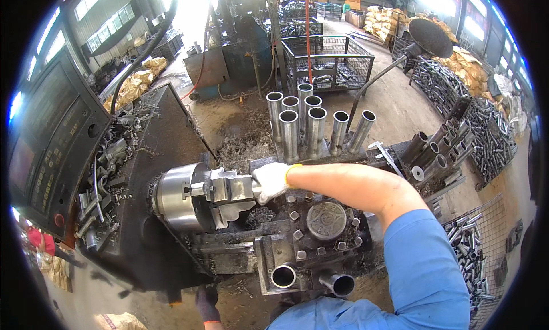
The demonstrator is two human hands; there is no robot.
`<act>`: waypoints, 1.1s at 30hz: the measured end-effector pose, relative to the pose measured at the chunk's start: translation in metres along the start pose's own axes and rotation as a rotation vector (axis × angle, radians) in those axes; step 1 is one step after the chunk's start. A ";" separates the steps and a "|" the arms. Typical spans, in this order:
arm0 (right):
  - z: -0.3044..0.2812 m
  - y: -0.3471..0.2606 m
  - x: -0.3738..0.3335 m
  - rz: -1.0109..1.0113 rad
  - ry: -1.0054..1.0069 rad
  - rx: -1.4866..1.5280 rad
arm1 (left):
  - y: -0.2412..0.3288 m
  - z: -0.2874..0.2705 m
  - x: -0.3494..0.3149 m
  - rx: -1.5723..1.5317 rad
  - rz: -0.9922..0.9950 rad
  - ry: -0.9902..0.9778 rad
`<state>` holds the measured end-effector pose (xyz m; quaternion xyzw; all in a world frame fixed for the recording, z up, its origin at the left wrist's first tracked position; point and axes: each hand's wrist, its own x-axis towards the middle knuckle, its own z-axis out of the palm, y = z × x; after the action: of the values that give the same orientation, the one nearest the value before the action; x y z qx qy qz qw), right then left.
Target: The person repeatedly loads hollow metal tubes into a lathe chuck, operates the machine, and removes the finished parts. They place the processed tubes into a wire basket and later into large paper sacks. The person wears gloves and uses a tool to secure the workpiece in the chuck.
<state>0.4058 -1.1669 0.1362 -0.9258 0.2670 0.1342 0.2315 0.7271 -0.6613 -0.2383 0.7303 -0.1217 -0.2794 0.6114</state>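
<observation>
My right hand (271,181), in a white glove with a yellow cuff, is at the outer end of the long stepped jaws (231,188) of a lathe chuck (182,197). Its fingers are curled closed; whatever they grip at the jaw ends is hidden by the glove. Low in the picture, my left hand (207,305) wears a dark glove and hangs by the machine's front edge, its fingers too dark to make out. Right of the chuck sits a bolted tool post (326,220). Two short metal tubes, one upright (283,275) and one tilted (337,284), are at its near side.
Several steel tubes (316,132) stand upright behind the tool post. A caliper (386,157) lies right of them, near more dark tubes (437,147). A control panel (54,141) rises on the left, beside a chip-strewn cover (143,152). Wire bins (329,61) stand beyond.
</observation>
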 end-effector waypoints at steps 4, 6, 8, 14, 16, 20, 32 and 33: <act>0.001 0.008 0.015 0.148 -0.213 -0.102 | 0.045 -0.026 -0.036 -0.748 -0.247 0.282; 0.006 0.005 0.024 0.077 -0.068 -0.021 | 0.072 -0.047 -0.057 -0.946 -0.117 0.102; 0.008 0.000 0.031 -0.022 -0.021 0.120 | 0.095 -0.057 -0.065 -0.911 -0.165 0.090; -0.006 -0.013 0.008 -0.057 0.089 0.120 | 0.129 -0.082 -0.057 -0.578 -0.308 0.145; -0.014 -0.021 -0.019 0.025 0.173 -0.020 | 0.123 -0.090 -0.050 -0.255 -0.216 0.114; -0.026 -0.039 -0.112 0.104 0.470 0.262 | 0.096 -0.099 -0.034 -0.566 -0.318 0.318; 0.142 -0.063 -0.311 0.425 1.399 0.514 | 0.352 -0.040 -0.099 0.731 1.058 0.611; 0.153 -0.065 -0.320 0.438 1.412 0.544 | 0.396 -0.028 -0.090 0.903 1.339 0.634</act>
<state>0.1606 -0.9030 0.1471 -0.6291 0.5508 -0.5132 0.1936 0.7343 -0.6792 0.1687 0.7211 -0.4491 0.4312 0.3040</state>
